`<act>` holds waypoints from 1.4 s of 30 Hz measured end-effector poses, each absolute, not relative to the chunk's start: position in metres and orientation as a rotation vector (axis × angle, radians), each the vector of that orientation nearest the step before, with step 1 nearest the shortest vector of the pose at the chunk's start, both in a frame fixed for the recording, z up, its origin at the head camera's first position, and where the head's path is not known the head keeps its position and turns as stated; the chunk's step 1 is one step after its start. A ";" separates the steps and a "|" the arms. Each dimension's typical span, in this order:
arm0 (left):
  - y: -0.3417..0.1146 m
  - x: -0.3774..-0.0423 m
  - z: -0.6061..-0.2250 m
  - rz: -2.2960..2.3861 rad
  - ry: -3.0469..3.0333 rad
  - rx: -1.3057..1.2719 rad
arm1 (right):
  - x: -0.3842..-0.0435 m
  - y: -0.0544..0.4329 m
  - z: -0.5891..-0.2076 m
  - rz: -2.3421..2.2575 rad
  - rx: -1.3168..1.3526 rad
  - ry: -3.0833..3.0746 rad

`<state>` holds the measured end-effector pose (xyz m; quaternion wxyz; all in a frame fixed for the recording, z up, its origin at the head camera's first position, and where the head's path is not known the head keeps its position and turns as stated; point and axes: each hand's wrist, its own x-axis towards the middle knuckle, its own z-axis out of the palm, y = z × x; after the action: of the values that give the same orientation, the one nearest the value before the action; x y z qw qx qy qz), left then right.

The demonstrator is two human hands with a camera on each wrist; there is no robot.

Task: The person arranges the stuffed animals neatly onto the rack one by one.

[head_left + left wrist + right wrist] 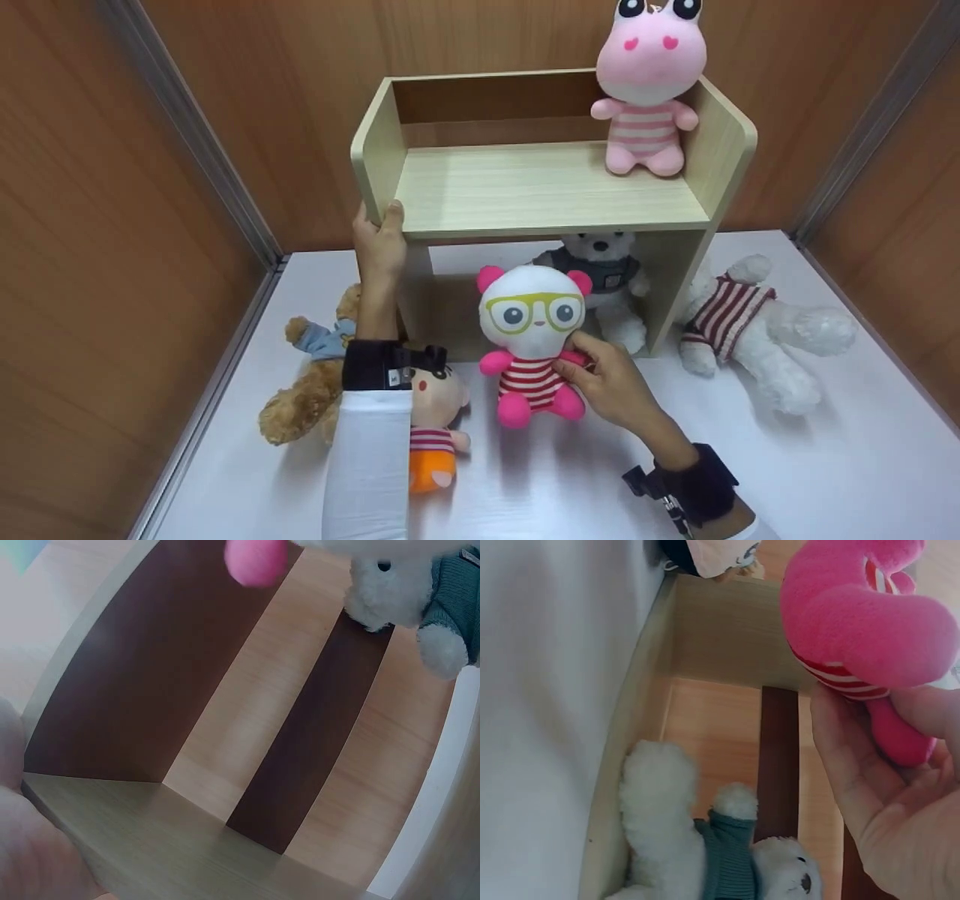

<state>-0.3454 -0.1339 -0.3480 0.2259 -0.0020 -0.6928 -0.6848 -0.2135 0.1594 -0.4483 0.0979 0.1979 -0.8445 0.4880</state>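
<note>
One bare right hand [611, 379] pinches a plush panda with a white head, pink ears, yellow-rimmed glasses and a red-and-white striped body [534, 337], its thumb and fingers closed on the toy's side by the arm. The panda is upright, seemingly lifted off the white desk [555, 487], in front of the lower compartment of a pale wooden two-level shelf unit [525, 187]. The left hand [381, 247] grasps the edge of that unit's left side panel, thumb at the upper board.

A pink plush animal with heart-shaped nostrils [649, 112] sits at the upper board's right end; a white plush dog in a dark vest [604, 276] sits below, on the right. A tan plush bear in blue [315, 386], an orange-trousered plush doll [437, 441] and a white plush in a striped top [731, 319] are outside the unit.

The step in hand looks like carrying the panda at the shelf front while bracing the unit. Moving it from here would call for a firm pinch, a steady panel and room beside the dog.
</note>
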 end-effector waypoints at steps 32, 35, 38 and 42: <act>-0.138 -0.344 -0.344 -1.865 -1.919 -0.064 | -0.230 0.173 -0.361 1.192 0.597 -2.180; -0.137 -0.345 -0.345 -1.862 -1.908 -0.080 | -0.234 0.173 -0.353 1.203 0.602 -2.166; -0.136 -0.345 -0.347 -1.868 -1.903 -0.068 | -0.238 0.173 -0.346 1.206 0.602 -2.167; -0.135 -0.343 -0.347 -1.872 -1.913 -0.045 | -0.244 0.174 -0.336 1.198 0.593 -2.155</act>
<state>-0.3433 -0.1350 -0.3475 0.2303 -0.0163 -0.6953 -0.6806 -0.2444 0.1738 -0.3358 0.2984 0.2232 -0.8111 0.4508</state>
